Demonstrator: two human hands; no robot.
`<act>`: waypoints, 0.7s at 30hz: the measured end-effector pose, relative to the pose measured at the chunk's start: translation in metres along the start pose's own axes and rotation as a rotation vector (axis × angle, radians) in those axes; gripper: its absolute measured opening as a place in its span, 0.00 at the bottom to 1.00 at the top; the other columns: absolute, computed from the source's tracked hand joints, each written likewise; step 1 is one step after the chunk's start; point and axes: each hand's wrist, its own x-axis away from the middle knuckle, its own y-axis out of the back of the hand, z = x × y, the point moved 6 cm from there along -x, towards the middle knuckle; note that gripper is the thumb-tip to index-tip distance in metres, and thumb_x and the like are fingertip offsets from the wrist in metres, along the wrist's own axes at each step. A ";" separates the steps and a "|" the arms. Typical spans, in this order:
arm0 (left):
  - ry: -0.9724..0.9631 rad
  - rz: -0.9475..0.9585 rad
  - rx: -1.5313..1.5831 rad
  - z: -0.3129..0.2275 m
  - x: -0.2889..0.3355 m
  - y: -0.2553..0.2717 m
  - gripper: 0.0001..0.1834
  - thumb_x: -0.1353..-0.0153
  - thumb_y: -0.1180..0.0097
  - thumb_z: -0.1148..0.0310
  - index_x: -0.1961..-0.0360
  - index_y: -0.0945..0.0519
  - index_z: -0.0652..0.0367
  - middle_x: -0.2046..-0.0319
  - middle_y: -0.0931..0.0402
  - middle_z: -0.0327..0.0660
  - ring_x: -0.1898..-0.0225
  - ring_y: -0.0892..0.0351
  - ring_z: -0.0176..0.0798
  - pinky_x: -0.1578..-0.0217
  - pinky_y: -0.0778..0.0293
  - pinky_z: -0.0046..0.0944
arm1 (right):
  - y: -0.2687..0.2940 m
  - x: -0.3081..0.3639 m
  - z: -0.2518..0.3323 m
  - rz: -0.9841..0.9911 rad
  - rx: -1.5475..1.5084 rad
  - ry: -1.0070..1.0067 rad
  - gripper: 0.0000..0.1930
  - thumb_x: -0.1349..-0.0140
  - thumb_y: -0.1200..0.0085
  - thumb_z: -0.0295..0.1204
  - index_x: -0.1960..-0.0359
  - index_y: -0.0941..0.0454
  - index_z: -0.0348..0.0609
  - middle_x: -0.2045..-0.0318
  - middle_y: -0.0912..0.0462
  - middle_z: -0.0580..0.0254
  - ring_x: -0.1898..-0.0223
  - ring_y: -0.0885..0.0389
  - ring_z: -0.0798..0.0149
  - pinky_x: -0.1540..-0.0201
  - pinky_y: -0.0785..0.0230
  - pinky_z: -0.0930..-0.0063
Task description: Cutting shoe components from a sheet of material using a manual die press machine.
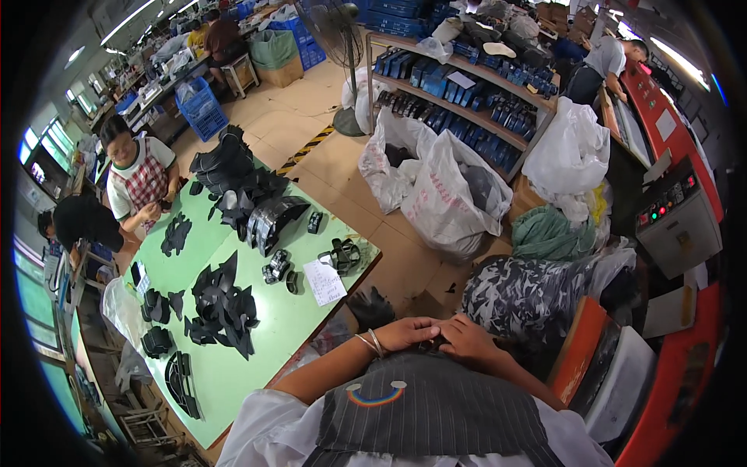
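The left hand [411, 333] and the right hand [469, 342] meet in front of the person's belly, at the top edge of the dark striped apron [451, 401]; the fingers of both hands are bent and close together, with the tips just about touching; I cannot tell if they pinch some small thing, as the backs of the hands hide it. The apron is the thing nearest to them — it lies over the person's front, right below the hands, and has a rainbow patch [377, 397] on it; bangles [376, 341] sit on the left wrist.

To the left is a green table [284, 327]; on it lie a heap of flat black pieces [222, 307], some shiny black curved pieces [272, 222] and a white paper [324, 282] near the edge; another person [140, 179] in a checked apron stands at the far side, with both hands close together.

Ahead are big white sacks [447, 202], next to a rack [467, 101] full of blue things; to the right there is a grey and white patterned bundle [521, 300] — and past it, a red machine [657, 93] with a grey button box [681, 222].
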 end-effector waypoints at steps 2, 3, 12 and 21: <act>-0.051 -0.001 0.016 0.010 -0.010 -0.007 0.27 0.32 0.49 0.49 0.43 0.28 0.60 0.56 0.24 0.33 0.56 0.28 0.26 0.52 0.31 0.29 | 0.007 0.002 -0.008 0.023 -0.044 -0.033 0.23 0.50 0.40 0.33 0.53 0.28 0.39 0.52 0.23 0.58 0.53 0.28 0.52 0.52 0.29 0.63; 0.051 0.060 -0.002 0.024 -0.011 -0.014 0.27 0.31 0.52 0.50 0.41 0.29 0.60 0.51 0.26 0.35 0.50 0.30 0.28 0.46 0.35 0.31 | 0.007 0.009 -0.009 0.051 -0.051 -0.038 0.25 0.48 0.40 0.35 0.49 0.28 0.40 0.51 0.23 0.57 0.51 0.28 0.51 0.49 0.30 0.62; -0.022 -0.147 -0.409 0.028 -0.041 0.011 0.29 0.32 0.53 0.47 0.45 0.26 0.62 0.54 0.20 0.48 0.51 0.23 0.40 0.48 0.31 0.38 | -0.024 0.022 -0.071 -0.050 -0.173 0.021 0.34 0.52 0.33 0.40 0.43 0.31 0.46 0.51 0.24 0.52 0.48 0.26 0.48 0.46 0.32 0.58; 0.056 -1.078 -0.423 0.018 0.044 0.210 0.29 0.49 0.30 0.59 0.52 0.26 0.67 0.63 0.20 0.43 0.61 0.22 0.34 0.58 0.26 0.35 | 0.016 0.034 -0.079 0.052 -0.259 -0.674 0.29 0.46 0.38 0.40 0.43 0.30 0.42 0.47 0.27 0.50 0.46 0.27 0.47 0.45 0.32 0.59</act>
